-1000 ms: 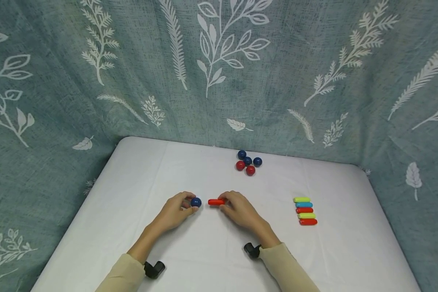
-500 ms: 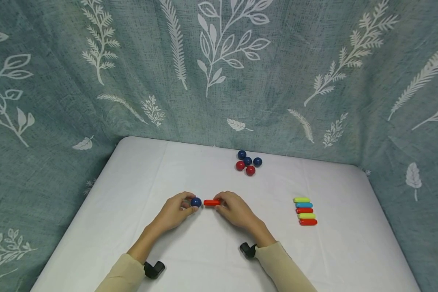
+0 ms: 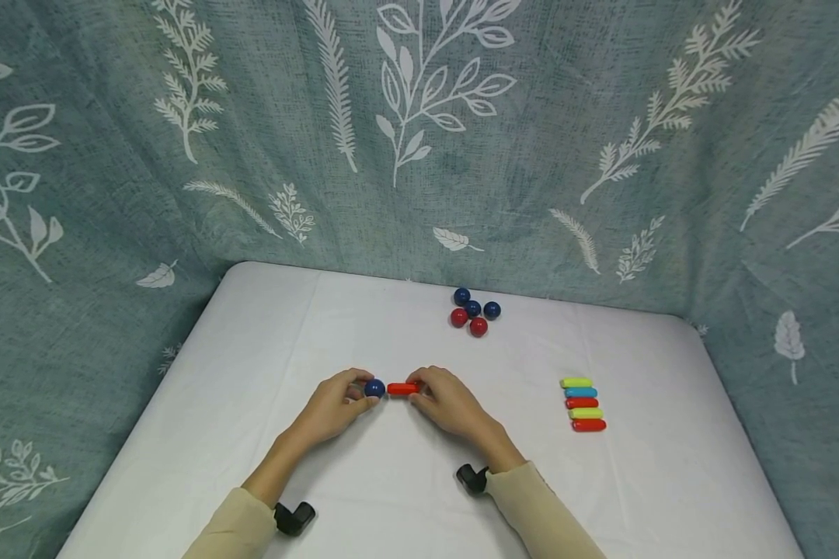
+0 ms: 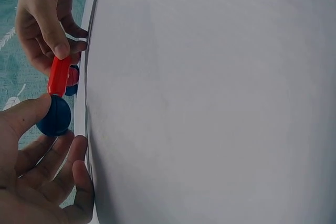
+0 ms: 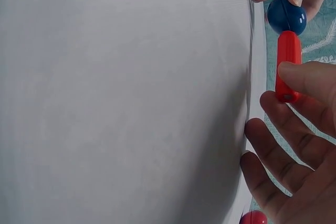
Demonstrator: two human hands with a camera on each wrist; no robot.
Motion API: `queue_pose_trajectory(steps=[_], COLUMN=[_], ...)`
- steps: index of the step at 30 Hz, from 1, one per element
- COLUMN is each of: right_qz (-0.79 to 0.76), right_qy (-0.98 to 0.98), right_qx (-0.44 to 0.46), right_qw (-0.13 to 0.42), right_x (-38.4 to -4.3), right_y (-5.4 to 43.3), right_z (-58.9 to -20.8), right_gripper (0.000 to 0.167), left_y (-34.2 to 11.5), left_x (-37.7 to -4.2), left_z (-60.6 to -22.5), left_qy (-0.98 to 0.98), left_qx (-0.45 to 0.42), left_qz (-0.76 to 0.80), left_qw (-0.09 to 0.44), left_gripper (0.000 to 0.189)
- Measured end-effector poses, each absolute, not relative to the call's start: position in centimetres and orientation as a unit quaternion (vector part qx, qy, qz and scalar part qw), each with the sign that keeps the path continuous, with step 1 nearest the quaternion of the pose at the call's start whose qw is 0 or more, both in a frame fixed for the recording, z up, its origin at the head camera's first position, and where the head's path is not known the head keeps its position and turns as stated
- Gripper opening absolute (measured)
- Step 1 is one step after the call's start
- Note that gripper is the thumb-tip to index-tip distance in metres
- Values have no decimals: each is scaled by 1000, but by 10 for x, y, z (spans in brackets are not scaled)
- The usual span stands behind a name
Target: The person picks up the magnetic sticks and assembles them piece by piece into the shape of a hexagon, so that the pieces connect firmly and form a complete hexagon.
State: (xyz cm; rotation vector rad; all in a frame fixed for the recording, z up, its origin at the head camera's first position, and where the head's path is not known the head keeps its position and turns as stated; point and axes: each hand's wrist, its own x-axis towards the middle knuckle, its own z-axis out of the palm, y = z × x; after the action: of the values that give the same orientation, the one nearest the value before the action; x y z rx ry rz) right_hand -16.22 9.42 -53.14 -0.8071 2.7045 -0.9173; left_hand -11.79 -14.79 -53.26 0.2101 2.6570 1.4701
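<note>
In the head view, your left hand [image 3: 335,407] pinches a glossy dark-blue ball [image 3: 374,388], and your right hand [image 3: 450,400] pinches a short, bright red plastic rod [image 3: 402,389], its free end aimed at the ball. Both pieces are over the middle of the white cloth-covered table [image 3: 203,404]; from this angle you can't tell whether they touch. Beyond your hands, near the far edge, three loose dark-blue balls [image 3: 472,309] and two loose dark-red balls [image 3: 478,327] form a cluster. Well off to your right, five loose rods [image 3: 582,403] lie side by side: yellow-green, light blue, red, yellow-green, red. Both groups lie outside the gap between your hands. Your fingers cover the rod's right end and part of the ball, and your beige sleeves [image 3: 241,524] run off the bottom edge.

In the left wrist view, the rod's end meets the ball beside your left thumb. Red and dark-blue shapes [image 4: 73,77] peek out from behind the rod, largely covered. Your right hand is cut off at the top.

In the right wrist view, your right thumb lies across the rod; a rounded red piece [image 5: 254,217] is cropped by the lower edge, ball or rod unclear. Only part of your left hand shows, in the upper corner.
</note>
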Motion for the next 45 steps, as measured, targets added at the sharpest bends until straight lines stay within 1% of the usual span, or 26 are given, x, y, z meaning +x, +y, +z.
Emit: queue_pose_trajectory(steps=[12,21,28,30,39,45], right_qz=[-315,-322,-337,-341,-349,-360], right_qy=[902,899,894,892,891,888], right_qx=[-286,-287,-285,-287,-281,-277], right_qw=[78,77,75,75,78,78], right_x=[-162,-162,-163,-163,-162,-163], right_y=[93,94,94,93,90,89], right_z=[-532,-533,-535,-536,-538,-538], right_gripper=[20,20,21,21,21,21], left_y=[-145,-146,-142,-139,-126,-122], left_x=[-117,-119,-126,-128,-137,-142], left_z=[-531,-534,-533,-531,-530,-531], left_qy=[873,875,896,904,919,919], left_qx=[71,79,108,119,148,152], left_qz=[480,475,427,409,362,359], left_qw=[51,51,51,51,56,59], left_gripper=[36,37,50,51,41,26])
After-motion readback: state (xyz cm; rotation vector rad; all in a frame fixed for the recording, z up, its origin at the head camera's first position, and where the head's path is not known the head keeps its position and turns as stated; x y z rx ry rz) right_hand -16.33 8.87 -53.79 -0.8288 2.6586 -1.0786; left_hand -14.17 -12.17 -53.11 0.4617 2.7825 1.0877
